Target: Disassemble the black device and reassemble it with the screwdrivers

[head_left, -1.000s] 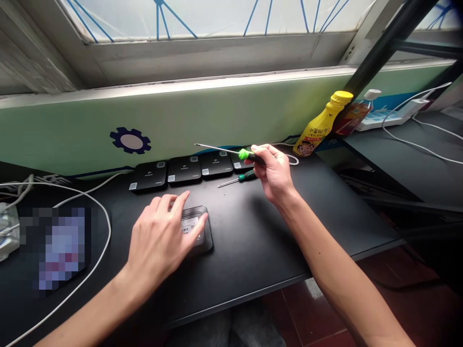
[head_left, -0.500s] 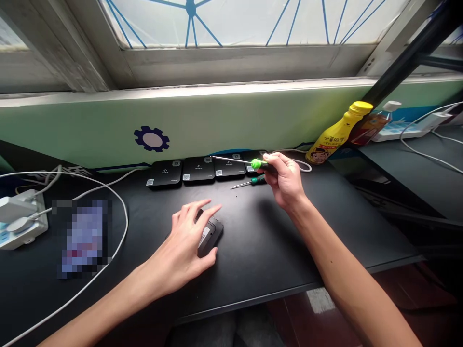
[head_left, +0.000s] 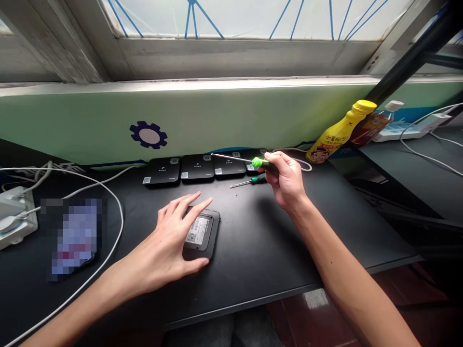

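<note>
Our left hand (head_left: 170, 241) lies flat and spread on the small black device box (head_left: 201, 233), which rests label-up on the black counter (head_left: 253, 250), near its front edge; the fingers press on top of it rather than closing around it. Our right hand (head_left: 285, 180) is clamped on the green-handled screwdriver (head_left: 249, 161), held in the air with its long shaft pointing left over the row of matching black boxes (head_left: 197, 168) along the back wall. A second, smaller screwdriver (head_left: 248, 181) lies on the counter just below it, and a tiny speck that may be a screw (head_left: 236, 195) sits nearby (too small to be sure). We judge the risks to be these: with only a flat palm steadying it, the box could slide on the smooth counter if the tip pushes sideways, and the loose speck could be swept off by a forearm. The white cable (head_left: 112, 217) loops well clear to the left.
</note>
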`<move>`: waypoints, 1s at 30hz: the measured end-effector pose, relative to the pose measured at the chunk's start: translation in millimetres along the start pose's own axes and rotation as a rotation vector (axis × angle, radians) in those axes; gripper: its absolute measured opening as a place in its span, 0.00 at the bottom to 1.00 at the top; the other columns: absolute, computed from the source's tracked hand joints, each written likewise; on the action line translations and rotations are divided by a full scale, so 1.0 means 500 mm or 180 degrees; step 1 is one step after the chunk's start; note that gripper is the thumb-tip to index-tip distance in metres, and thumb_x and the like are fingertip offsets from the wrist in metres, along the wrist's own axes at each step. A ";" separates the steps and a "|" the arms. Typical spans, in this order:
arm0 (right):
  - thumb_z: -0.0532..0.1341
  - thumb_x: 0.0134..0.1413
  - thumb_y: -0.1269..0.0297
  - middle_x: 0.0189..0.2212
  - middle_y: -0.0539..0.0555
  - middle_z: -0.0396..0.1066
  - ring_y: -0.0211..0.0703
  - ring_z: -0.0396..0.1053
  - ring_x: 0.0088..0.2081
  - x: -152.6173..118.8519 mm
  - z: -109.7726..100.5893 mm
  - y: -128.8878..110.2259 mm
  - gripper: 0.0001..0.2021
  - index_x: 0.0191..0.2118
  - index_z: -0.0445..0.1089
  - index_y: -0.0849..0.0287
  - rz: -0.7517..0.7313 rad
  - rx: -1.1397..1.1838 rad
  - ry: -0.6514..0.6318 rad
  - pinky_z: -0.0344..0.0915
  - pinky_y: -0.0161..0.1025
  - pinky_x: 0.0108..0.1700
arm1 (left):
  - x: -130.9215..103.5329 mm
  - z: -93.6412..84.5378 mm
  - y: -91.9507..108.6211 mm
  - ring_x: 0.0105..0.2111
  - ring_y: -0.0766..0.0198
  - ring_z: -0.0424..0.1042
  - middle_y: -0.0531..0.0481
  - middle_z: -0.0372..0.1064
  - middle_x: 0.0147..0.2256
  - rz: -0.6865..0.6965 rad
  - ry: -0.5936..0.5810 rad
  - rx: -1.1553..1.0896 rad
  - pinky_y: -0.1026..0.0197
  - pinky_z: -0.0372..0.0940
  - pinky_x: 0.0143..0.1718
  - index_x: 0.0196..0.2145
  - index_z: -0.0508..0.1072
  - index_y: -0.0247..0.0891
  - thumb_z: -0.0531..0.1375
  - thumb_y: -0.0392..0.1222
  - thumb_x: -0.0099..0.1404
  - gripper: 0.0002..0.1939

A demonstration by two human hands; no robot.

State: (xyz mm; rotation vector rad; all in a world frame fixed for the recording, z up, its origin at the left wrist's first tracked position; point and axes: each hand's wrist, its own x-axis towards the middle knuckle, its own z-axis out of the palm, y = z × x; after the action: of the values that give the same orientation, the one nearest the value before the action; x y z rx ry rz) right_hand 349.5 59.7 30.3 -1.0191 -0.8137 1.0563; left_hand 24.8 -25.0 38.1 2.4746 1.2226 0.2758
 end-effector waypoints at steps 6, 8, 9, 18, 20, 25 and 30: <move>0.79 0.51 0.55 0.24 0.52 0.78 0.30 0.58 0.18 -0.001 0.000 0.001 0.17 0.29 0.71 0.56 0.0020 -0.0044 0.0015 0.43 0.33 0.20 | 0.003 0.038 0.031 0.65 0.28 0.65 0.29 0.62 0.70 -0.0692 0.0407 0.0413 0.28 0.69 0.61 0.79 0.61 0.43 0.68 0.73 0.66 0.54; 0.79 0.51 0.55 0.24 0.51 0.77 0.29 0.55 0.18 -0.001 0.000 0.000 0.18 0.29 0.71 0.56 0.0025 -0.0037 0.0022 0.43 0.33 0.19 | -0.001 0.051 0.033 0.64 0.29 0.67 0.29 0.63 0.70 -0.0729 0.0391 0.0484 0.28 0.70 0.61 0.79 0.61 0.41 0.69 0.70 0.67 0.53; 0.78 0.51 0.55 0.23 0.51 0.77 0.29 0.55 0.18 -0.001 0.001 -0.001 0.17 0.30 0.71 0.56 0.0026 -0.0025 0.0030 0.43 0.33 0.19 | -0.002 0.053 0.032 0.65 0.30 0.66 0.30 0.62 0.71 -0.0660 0.0352 0.0460 0.29 0.70 0.62 0.79 0.61 0.42 0.69 0.66 0.67 0.51; 0.77 0.48 0.58 0.23 0.48 0.74 0.32 0.61 0.19 -0.003 0.003 -0.009 0.14 0.32 0.72 0.54 0.0028 0.0141 0.0145 0.42 0.32 0.19 | 0.064 0.035 0.067 0.65 0.40 0.72 0.37 0.71 0.67 -0.0079 0.0744 0.0102 0.37 0.70 0.64 0.70 0.72 0.45 0.65 0.50 0.79 0.26; 0.77 0.48 0.59 0.23 0.49 0.75 0.32 0.60 0.19 -0.002 0.003 -0.008 0.14 0.32 0.72 0.55 0.0029 0.0155 0.0143 0.42 0.32 0.19 | 0.110 0.045 0.077 0.54 0.46 0.79 0.41 0.80 0.56 -0.0025 0.0882 -0.0014 0.44 0.73 0.57 0.64 0.77 0.43 0.61 0.46 0.82 0.17; 0.77 0.48 0.60 0.23 0.49 0.75 0.32 0.61 0.19 0.004 -0.003 -0.008 0.14 0.32 0.73 0.55 -0.0024 0.0190 0.0169 0.44 0.32 0.18 | 0.227 0.085 0.066 0.47 0.49 0.81 0.40 0.82 0.47 -0.0082 0.0660 -0.0087 0.50 0.74 0.50 0.57 0.83 0.36 0.65 0.41 0.80 0.13; 0.78 0.47 0.58 0.25 0.48 0.75 0.34 0.65 0.20 0.007 -0.011 -0.013 0.16 0.33 0.71 0.54 -0.0076 0.0231 0.0248 0.44 0.33 0.18 | 0.267 0.102 0.060 0.44 0.48 0.80 0.40 0.81 0.42 -0.0088 0.0613 -0.0136 0.51 0.72 0.47 0.44 0.87 0.37 0.66 0.39 0.78 0.08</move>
State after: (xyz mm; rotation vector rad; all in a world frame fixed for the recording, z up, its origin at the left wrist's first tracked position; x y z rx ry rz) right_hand 357.6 60.4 34.7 -0.9809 -0.7178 1.0127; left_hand 144.2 52.7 5.5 2.4378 1.3104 0.5381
